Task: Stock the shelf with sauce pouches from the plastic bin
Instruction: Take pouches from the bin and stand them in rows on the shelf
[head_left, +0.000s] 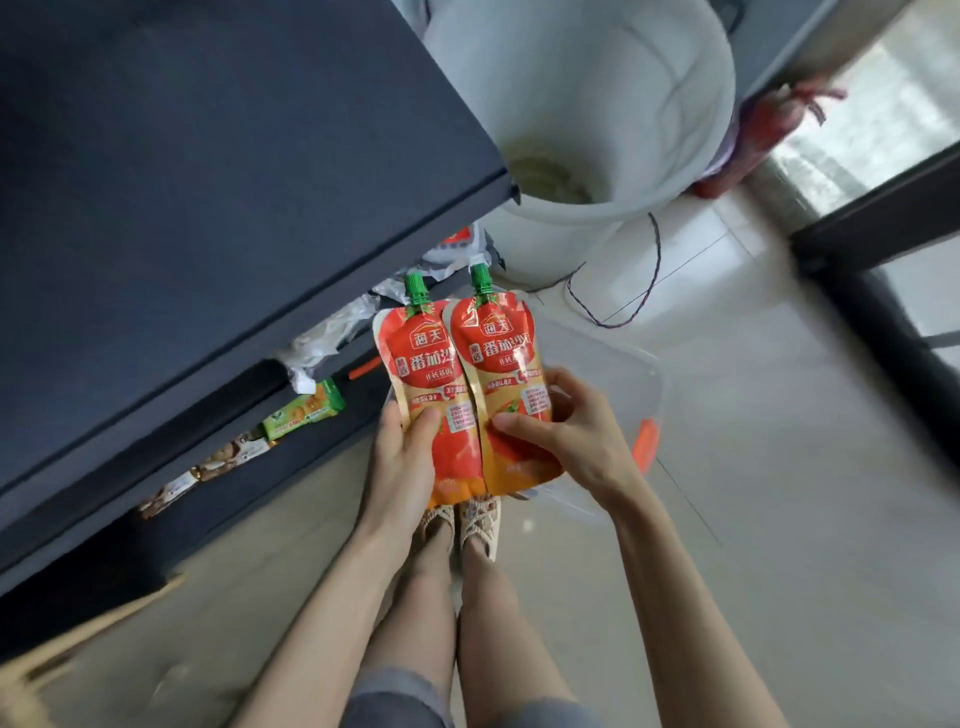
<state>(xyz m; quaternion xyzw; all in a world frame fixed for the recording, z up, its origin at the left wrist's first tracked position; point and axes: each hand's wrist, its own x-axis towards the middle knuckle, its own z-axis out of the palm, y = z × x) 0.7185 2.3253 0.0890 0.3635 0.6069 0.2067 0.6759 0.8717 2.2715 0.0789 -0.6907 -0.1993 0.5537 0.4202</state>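
You hold two sauce pouches side by side, and the weak spot is the grip. Your left hand (402, 457) pinches the left pouch (415, 364) low down, thumb on the front and fingers curled behind. Your right hand (576, 436) clamps the right pouch (498, 353) the same way, so most of each pouch stands beyond your fingers and could flop over or slide out as you swing toward the shelf (208, 208). Its dark edge juts out left of your left fingers, and I judge a green cap could catch on it. The pouches' inner edges touch between your thumbs, so one may drag the other. Beneath your fingers the clear plastic bin (644, 374) sits on the floor. Each pouch is glossy red and orange, soft and full-looking, label facing you, with a green screw cap at the end farthest from your fingers.
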